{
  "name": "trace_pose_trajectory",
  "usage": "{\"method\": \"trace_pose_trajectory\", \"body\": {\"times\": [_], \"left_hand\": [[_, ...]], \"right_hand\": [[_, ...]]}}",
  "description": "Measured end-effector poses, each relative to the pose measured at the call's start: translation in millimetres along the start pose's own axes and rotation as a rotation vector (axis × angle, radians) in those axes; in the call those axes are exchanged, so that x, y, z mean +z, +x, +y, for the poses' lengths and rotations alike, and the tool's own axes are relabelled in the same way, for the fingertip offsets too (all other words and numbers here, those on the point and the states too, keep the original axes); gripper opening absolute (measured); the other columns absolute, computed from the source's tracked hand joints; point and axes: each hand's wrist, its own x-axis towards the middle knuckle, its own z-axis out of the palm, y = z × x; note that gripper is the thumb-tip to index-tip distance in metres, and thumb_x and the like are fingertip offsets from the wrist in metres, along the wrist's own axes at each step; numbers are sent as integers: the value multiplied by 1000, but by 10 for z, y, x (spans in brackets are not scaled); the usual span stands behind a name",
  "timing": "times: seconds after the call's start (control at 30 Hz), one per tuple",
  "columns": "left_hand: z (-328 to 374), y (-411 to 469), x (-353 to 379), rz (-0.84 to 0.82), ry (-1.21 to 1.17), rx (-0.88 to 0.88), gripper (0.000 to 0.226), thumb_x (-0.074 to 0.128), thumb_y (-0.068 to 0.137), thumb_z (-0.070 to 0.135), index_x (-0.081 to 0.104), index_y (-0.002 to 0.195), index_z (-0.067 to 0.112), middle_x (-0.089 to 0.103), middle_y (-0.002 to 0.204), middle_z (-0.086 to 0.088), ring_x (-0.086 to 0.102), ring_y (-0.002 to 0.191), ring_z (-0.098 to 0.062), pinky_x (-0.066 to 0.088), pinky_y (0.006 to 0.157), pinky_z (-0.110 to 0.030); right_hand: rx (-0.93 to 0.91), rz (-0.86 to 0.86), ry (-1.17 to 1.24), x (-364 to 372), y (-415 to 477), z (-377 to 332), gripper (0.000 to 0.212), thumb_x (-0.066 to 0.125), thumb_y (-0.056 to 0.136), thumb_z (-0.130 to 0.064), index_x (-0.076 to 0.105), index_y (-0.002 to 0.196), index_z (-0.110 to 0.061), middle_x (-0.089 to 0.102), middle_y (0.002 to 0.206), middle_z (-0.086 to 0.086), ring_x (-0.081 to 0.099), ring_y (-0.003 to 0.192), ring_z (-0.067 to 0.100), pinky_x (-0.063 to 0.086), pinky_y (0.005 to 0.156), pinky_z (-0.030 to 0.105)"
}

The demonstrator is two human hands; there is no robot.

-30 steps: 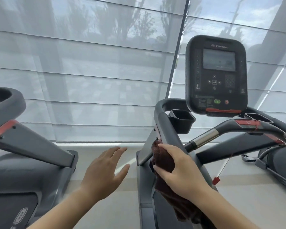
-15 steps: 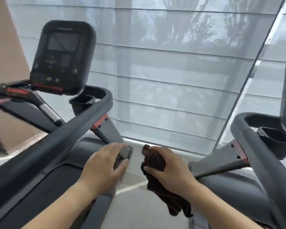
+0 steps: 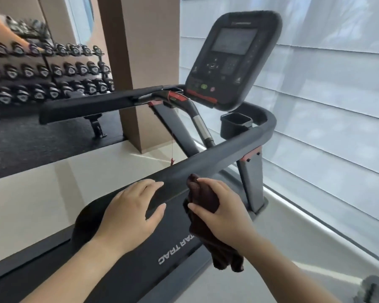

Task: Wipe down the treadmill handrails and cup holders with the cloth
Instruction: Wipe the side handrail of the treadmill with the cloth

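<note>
Brown cloth against handrail

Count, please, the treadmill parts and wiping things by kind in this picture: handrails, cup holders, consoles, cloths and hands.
Handrails: 2, the near handrail and the far handrail
Cup holders: 1 clearly visible, the cup holder
Consoles: 1, the console
Cloths: 1, the dark cloth
Hands: 2, the left hand and the right hand
Total: 7
</note>
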Motion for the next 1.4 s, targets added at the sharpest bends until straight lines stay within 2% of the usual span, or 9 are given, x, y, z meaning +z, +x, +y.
{"method": "trace_pose_trajectory", "body": {"times": [0.13,0.2,0.3,0.37,0.47,0.63,0.8,1.0,1.4], "left_hand": [[-294,-413,-248,36,68,-207,42,51,85,42,49,125,29,56,123,15,53,112,-9,45,87,-28],[-434,-589,-339,26,100,-280,42,50,86,43,48,126,29,54,125,15,52,114,-9,46,89,-30],[-629,-796,-449,1,130,-340,43,47,87,44,45,128,31,50,128,17,48,117,-8,43,93,-28],[-734,-889,-483,-13,121,-359,43,44,87,45,43,128,34,48,128,20,47,115,-6,42,89,-24],[-884,-941,-509,-16,88,-351,42,46,87,44,43,128,34,48,128,20,47,114,-5,44,83,-22],[-1203,-881,-551,-8,44,-286,43,44,88,46,40,129,36,45,130,21,46,114,-4,41,84,-21],[-1689,-775,-762,-33,4,-152,43,45,88,45,40,130,33,45,132,18,44,117,-6,44,88,-26],[-2368,-766,-1086,-22,13,-60,43,47,87,44,44,128,31,47,132,14,45,120,-9,40,90,-27],[-3321,-520,-1363,2,-35,-46,43,47,87,46,42,129,34,47,132,16,48,113,-8,34,81,-18]], "right_hand": [[-96,-76,60,333,171,-208,50,68,75,-47,48,120,-43,50,120,-30,48,109,-6,37,91,14],[-147,-95,65,496,255,-339,51,68,77,-46,47,123,-41,49,124,-27,47,112,-3,35,92,12],[-205,-95,42,735,314,-554,54,69,78,-42,47,127,-34,49,129,-20,43,120,4,38,92,20],[-241,-67,10,863,318,-676,55,70,78,-39,47,128,-31,49,130,-17,40,124,8,41,90,26],[-264,-22,-64,1008,328,-811,54,70,78,-38,49,127,-29,50,131,-13,37,126,11,44,86,30],[-258,0,-218,1219,291,-990,55,72,78,-36,51,128,-26,53,130,-7,39,126,19,51,81,39],[-202,123,-210,1477,350,-1331,52,71,79,-31,50,127,-27,54,128,-9,41,120,13,39,83,28],[-123,192,-222,1872,528,-1799,51,70,80,-31,51,127,-26,54,128,-9,44,118,18,39,85,31],[-142,73,-136,2678,1184,-2330,48,70,78,-37,52,122,-30,56,122,-13,50,111,12,40,90,26]]}}
